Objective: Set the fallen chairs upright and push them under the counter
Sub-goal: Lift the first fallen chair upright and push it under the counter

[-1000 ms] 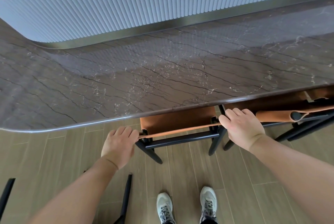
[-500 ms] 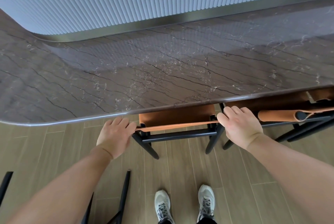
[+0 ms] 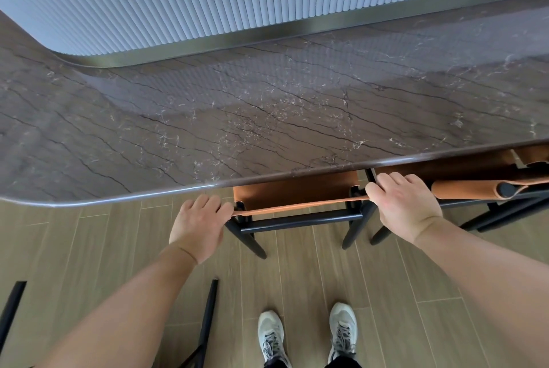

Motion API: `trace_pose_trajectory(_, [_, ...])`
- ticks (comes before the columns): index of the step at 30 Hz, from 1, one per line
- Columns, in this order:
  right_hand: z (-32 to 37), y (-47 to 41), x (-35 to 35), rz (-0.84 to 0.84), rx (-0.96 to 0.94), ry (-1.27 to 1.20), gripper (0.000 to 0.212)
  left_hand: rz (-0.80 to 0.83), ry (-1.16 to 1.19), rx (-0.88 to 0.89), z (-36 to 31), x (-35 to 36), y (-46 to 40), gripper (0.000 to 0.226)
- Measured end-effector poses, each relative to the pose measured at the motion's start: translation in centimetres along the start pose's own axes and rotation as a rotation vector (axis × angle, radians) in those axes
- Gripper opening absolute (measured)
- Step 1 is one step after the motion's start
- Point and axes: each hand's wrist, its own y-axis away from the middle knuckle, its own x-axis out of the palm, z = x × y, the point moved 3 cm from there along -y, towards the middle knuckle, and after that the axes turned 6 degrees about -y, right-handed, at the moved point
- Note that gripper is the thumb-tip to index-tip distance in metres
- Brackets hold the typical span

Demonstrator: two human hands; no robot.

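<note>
Head view: left hand (image 3: 197, 222) and right hand (image 3: 405, 204) each grip an end of the chair (image 3: 297, 200) backrest — upright, seat already beneath the near edge of the counter (image 3: 208, 130). Best to push evenly, legs square, clear of the neighbouring chair (image 3: 487, 186) on the right.

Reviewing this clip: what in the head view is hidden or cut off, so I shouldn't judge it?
- Chair seat front: hidden under the counter.
- Fingertips of left hand and right hand: curled over the chair's backrest, hidden.
- Neighbouring chair: cut by the right edge and the counter.
- Black legs at bottom left: cut off by the frame; whether that chair lies fallen is unclear.
</note>
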Motion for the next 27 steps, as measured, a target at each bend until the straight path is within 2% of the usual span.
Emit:
trace_pose_trajectory(17, [0.1,0.0,0.8,-0.017,-0.014,0.012,0.031,0.022,-0.027,-0.005,0.1,0.6,-0.2,0.035])
trace_pose_trajectory(27, [0.1,0.1,0.6,0.056,0.01,0.04,0.027,0.076,-0.003,-0.127,-0.6,0.1,-0.2,0.014])
